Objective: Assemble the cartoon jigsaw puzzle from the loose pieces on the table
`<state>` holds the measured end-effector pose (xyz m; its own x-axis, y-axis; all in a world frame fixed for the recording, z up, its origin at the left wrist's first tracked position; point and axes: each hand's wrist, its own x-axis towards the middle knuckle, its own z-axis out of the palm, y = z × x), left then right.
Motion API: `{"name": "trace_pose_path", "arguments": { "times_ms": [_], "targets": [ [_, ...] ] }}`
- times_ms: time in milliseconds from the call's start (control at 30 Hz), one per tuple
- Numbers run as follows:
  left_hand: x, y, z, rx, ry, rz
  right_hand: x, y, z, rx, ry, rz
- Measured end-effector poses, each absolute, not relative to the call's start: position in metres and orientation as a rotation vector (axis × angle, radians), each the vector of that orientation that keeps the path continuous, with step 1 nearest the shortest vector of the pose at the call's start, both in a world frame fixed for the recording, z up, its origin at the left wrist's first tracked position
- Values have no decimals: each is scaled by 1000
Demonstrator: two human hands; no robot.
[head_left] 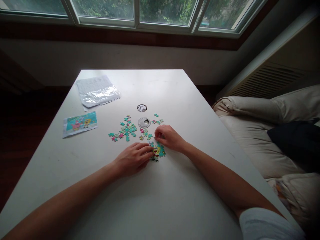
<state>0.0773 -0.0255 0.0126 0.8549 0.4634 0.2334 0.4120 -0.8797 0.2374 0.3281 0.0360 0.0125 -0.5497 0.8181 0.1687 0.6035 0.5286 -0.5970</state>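
Nearest to us are the person's bare forearms, reaching in over the white table (pixel 155 200). The left hand (pixel 136 156) lies with its fingers together and slightly bent over the left side of the puzzle (pixel 160 150), a joined patch with a yellow figure. The right hand (pixel 170 138) is just beyond that patch, thumb and fingertips curled close; I can't tell whether a piece is pinched there. Loose pieces (pixel 128 129) crowd the space beyond the left hand, and a few more sit past the right. Between them are a round metal cap (pixel 144 122) and, farther off, a hole (pixel 142 108). The picture (pixel 80 124) and the plastic sleeve (pixel 98 91) take up the left edge. Bare tabletop runs along the right side to the edge by the sofa (pixel 245 140), and up to the far edge below the window (pixel 165 11).
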Motion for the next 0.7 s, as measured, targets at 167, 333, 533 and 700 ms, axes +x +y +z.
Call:
{"name": "trace_pose_path", "arguments": {
  "times_ms": [167, 333, 533, 700],
  "targets": [
    [78, -26, 14, 2860, 678, 412, 316, 29, 8, -1179, -2125, 957],
    [79, -25, 14, 2861, 679, 414, 308, 26, 5, -1168, -2137, 841],
    [78, -25, 15, 2869, 681, 416, 309, 28, 3, -1155, -2178, 753],
    [78, -25, 14, 2866, 682, 429, 310, 28, 3, -1137, -2215, 718]
  ]
}}
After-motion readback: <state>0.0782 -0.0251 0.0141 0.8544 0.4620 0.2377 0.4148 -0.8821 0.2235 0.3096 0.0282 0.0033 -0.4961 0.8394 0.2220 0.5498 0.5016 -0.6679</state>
